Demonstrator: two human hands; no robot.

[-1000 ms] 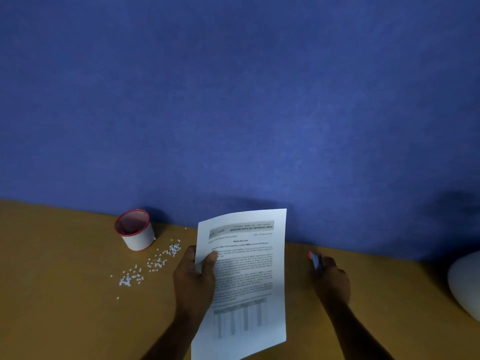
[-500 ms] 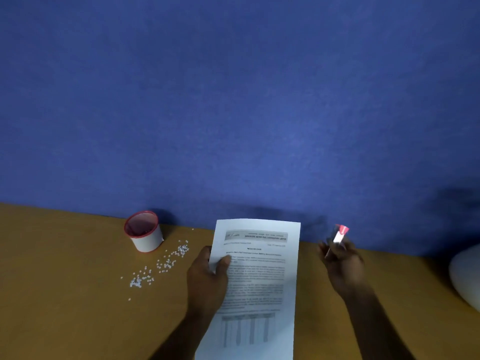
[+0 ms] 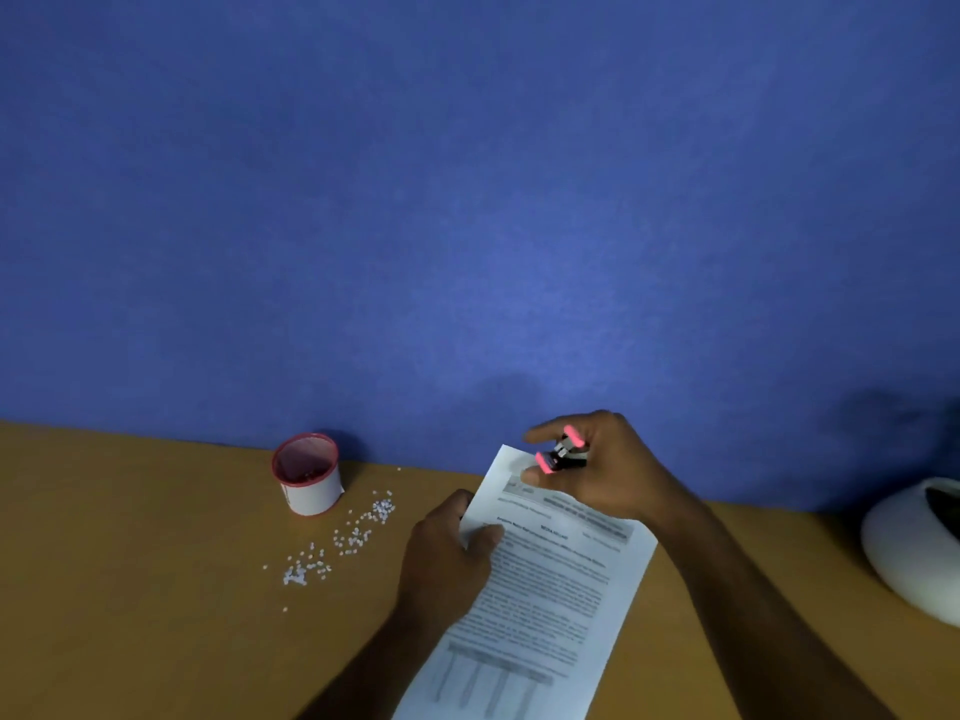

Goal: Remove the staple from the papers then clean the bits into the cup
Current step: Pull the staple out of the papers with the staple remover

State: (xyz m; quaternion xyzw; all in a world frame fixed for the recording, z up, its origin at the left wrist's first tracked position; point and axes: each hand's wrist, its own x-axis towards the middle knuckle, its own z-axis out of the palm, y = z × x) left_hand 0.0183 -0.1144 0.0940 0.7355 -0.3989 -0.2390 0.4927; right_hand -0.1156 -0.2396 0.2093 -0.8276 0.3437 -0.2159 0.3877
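The printed papers (image 3: 540, 589) lie tilted on the wooden desk, their top left corner pointing at the wall. My left hand (image 3: 449, 556) grips their left edge, thumb on top. My right hand (image 3: 597, 470) hovers over the papers' top edge and pinches a pink-and-metal staple remover (image 3: 561, 454) between thumb and forefinger. A white cup with a red rim (image 3: 307, 480) stands by the wall to the left. Small white bits (image 3: 343, 537) are scattered on the desk between the cup and my left hand. The staple itself is not visible.
A blue wall (image 3: 467, 200) rises right behind the wooden desk (image 3: 130, 589). A white rounded object (image 3: 914, 548) sits at the right edge of the desk.
My right hand picked the staple remover up off the desk and carried it left over the papers' top edge. The papers swung so their top tilts left.
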